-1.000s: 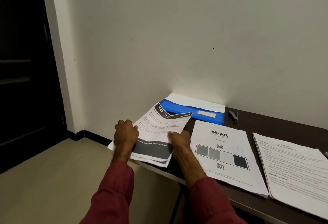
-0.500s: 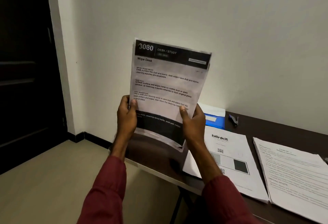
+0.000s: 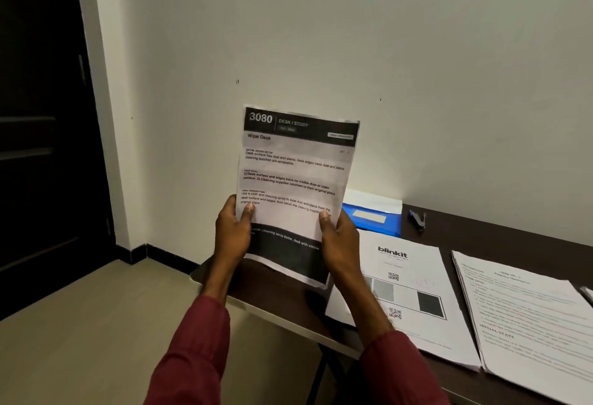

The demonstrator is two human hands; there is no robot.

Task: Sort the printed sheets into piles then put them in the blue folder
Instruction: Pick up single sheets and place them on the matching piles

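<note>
Facing the camera in the head view, a sheaf of printed sheets (image 3: 295,186) headed "3080 DESK / STUDY" and "Wipe Desk" was held upright in the air, above the left end of the dark desk (image 3: 279,289). Its left edge was pinched by the left hand (image 3: 232,237), thumb laid on the front; its right edge was pinched the same way by the right hand (image 3: 340,244). The other fingers of both hands were hidden behind the paper, and how many sheets were held could not be told.

The blue folder (image 3: 375,220) was seen lying on the desk against the wall, its left part covered by the sheaf and the right hand; a white sheet showed along its far edge. Just beside it, a small dark blue object (image 3: 417,220) was too small to be made out.

A pile topped by a "blinkit" page (image 3: 407,292) lay nearer, its left corner crossed by the right forearm. A second pile of text pages (image 3: 529,314) lay beside it, cut off by the frame, its small print too blurred to be read.
</note>
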